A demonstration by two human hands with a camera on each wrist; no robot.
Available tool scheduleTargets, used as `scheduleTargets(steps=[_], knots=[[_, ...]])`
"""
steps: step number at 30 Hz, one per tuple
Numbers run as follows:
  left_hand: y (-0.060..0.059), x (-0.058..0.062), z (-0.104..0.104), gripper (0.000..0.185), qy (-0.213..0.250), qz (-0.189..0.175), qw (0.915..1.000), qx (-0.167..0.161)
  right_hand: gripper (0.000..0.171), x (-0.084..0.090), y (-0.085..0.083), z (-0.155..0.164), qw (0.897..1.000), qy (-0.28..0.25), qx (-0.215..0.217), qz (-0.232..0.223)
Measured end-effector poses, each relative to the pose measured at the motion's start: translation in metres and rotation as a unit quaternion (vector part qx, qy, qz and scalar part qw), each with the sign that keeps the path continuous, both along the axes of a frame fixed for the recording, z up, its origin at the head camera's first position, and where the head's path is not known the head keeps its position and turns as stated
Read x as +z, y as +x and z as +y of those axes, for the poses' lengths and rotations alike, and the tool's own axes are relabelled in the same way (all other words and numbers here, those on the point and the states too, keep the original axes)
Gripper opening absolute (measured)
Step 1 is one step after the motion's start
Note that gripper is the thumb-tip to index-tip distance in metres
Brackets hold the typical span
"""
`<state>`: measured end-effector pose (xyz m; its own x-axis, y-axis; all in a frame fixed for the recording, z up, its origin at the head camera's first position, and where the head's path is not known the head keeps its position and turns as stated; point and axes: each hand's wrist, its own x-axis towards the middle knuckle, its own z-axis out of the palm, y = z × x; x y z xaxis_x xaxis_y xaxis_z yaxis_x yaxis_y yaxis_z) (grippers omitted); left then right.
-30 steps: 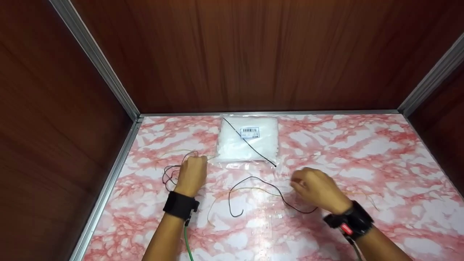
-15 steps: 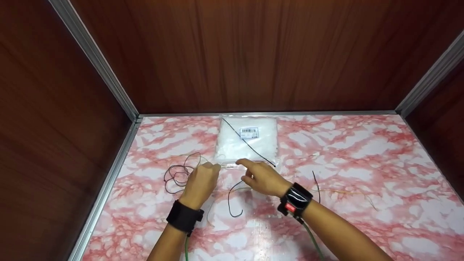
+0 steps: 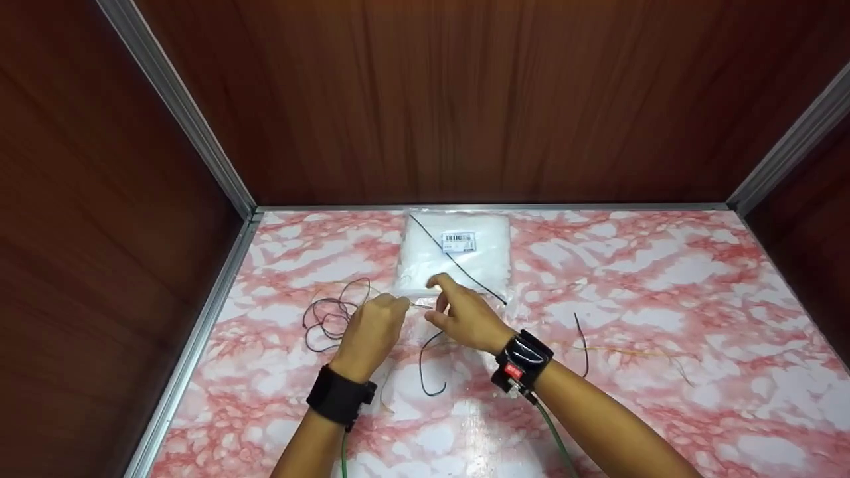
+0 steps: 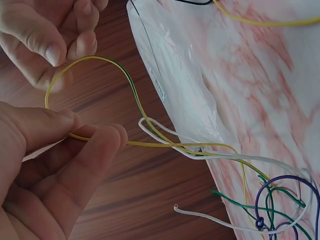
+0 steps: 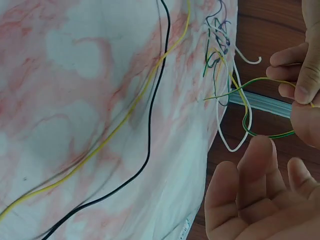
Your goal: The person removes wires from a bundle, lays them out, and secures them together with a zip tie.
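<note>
My left hand (image 3: 372,332) pinches a yellow-green striped wire (image 4: 132,87) between thumb and fingers, in front of the white bag. The wire bends into a loop above the pinch, as the left wrist view shows. My right hand (image 3: 471,318) is close by on the right, fingers apart and loosely bent, fingertips right at the loop. A white wire (image 4: 202,215) hangs beside the striped one. Left of my left hand lies a tangle that includes a purple wire (image 4: 257,200) and a green wire (image 4: 235,205).
A clear bag of white material (image 3: 425,265) lies at the back, with a thin black strand (image 3: 465,270) across it. A black wire (image 5: 150,120) and a yellow wire (image 5: 125,117) cross on the marbled table (image 3: 664,425). Wood-look panels (image 3: 451,106) enclose the table.
My right hand has moved left from the loose wires on the table to beside my left hand. My left hand has shifted slightly right and still pinches wire.
</note>
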<state>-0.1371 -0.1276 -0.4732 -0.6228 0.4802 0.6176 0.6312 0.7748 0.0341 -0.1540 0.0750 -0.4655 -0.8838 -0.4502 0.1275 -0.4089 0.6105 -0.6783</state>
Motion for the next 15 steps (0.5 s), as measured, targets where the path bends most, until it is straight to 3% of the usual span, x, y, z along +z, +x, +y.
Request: scheduleTargets(steps=[5,9,15], knots=[[-0.001,-0.002,-0.001,0.021,0.019,-0.009,0.9998,0.001,0.007,0.001,-0.001,0.001,0.999,0.02,0.014,0.032],[-0.002,-0.005,-0.008,0.023,0.017,-0.02,0.9987,0.043,0.007,0.005,-0.001,0.009,0.998,0.023,0.004,0.061],[-0.006,-0.009,-0.02,0.024,0.03,-0.042,0.9935,0.101,0.006,0.013,-0.006,0.022,0.997,-0.017,-0.024,0.074]])
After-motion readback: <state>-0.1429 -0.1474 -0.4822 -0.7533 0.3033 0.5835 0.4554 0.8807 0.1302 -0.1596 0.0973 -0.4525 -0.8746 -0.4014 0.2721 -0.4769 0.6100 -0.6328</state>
